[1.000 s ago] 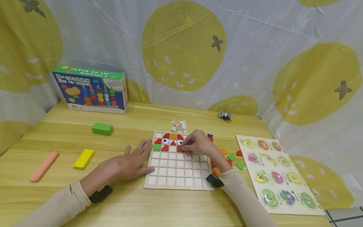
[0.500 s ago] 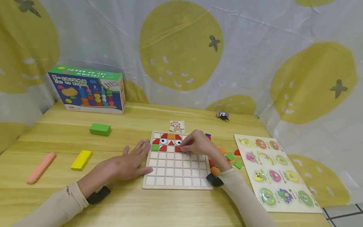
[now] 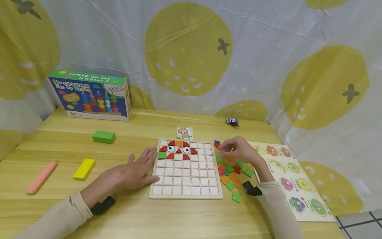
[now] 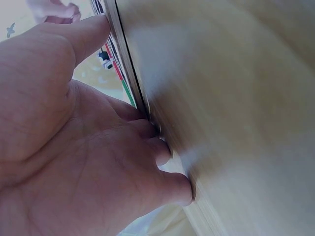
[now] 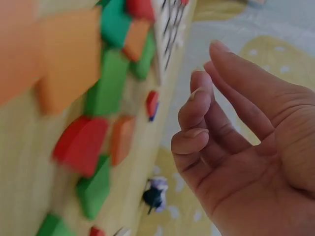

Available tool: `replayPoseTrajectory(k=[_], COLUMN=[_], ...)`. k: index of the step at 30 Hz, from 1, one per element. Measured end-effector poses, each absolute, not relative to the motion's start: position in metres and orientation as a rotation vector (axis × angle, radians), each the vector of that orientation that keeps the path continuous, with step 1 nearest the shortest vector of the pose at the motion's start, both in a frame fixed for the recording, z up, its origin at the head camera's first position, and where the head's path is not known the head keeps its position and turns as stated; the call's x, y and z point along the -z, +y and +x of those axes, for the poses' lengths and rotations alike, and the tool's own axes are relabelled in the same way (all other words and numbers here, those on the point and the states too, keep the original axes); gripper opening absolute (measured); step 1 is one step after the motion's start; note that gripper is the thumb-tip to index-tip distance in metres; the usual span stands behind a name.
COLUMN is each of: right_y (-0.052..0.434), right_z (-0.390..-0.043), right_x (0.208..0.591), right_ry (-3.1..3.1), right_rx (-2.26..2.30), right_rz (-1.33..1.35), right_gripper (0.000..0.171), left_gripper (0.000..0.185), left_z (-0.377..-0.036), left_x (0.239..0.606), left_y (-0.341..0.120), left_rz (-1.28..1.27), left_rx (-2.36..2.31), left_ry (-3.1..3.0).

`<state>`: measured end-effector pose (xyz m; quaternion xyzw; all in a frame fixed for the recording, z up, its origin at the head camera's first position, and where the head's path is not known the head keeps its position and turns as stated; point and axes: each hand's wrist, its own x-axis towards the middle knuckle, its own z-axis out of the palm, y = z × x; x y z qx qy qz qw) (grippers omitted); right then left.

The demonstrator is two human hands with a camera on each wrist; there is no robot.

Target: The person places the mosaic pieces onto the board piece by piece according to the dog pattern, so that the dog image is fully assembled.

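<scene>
A wooden grid board [image 3: 185,186] lies on the table with red, orange and green tiles and two eye tiles [image 3: 178,150] in its top rows. My left hand [image 3: 140,167] lies flat on the table, its straight fingers [image 4: 162,150] touching the board's left edge [image 4: 125,59]. My right hand [image 3: 231,149] hovers over a heap of loose coloured tiles [image 3: 229,176] just right of the board. In the right wrist view, the fingers [image 5: 197,123] are loosely curled and hold nothing, above orange, green and red tiles [image 5: 98,93].
A fruit peg puzzle [image 3: 293,181] lies at the right, partly under my right forearm. A pattern card [image 3: 184,133] and a small toy car [image 3: 232,121] sit behind the board. At the left are a bead-set box [image 3: 89,94], green block [image 3: 103,136], yellow block [image 3: 84,168] and pink bar [image 3: 41,177].
My right hand left the board's upper rows and moved right over the loose tiles, uncovering a red tile beside the right eye. The left hand stayed put.
</scene>
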<state>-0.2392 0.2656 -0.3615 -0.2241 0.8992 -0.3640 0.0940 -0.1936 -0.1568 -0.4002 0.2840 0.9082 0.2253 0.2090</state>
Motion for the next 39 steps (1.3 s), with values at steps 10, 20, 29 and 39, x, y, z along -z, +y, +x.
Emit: replayPoseTrajectory(k=[10,20,29,39], right_y=[0.282,0.282,0.276,0.277], right_z=[-0.24,-0.241,-0.24,-0.242], right_x=[0.381,0.382,0.383,0.383], right_ry=[2.604,2.568,2.58,2.648], right_rx=[1.048,1.039,1.007,0.994], right_rz=[-0.591,-0.597,-0.593,-0.626], right_gripper=[0.018,0.013,0.012,0.01], left_gripper=[0.103,0.112,0.106,0.108], left_z=[-0.192,-0.199,-0.196,-0.2], left_x=[0.397,0.413,0.409,0.417], left_y=[-0.156,-0.159,-0.159,-0.16], left_rz=[0.806,0.803,0.823,0.835], left_rx=[-0.669,-0.603,-0.63,-0.605], left_ry=[2.508,2.56,2.544,2.56])
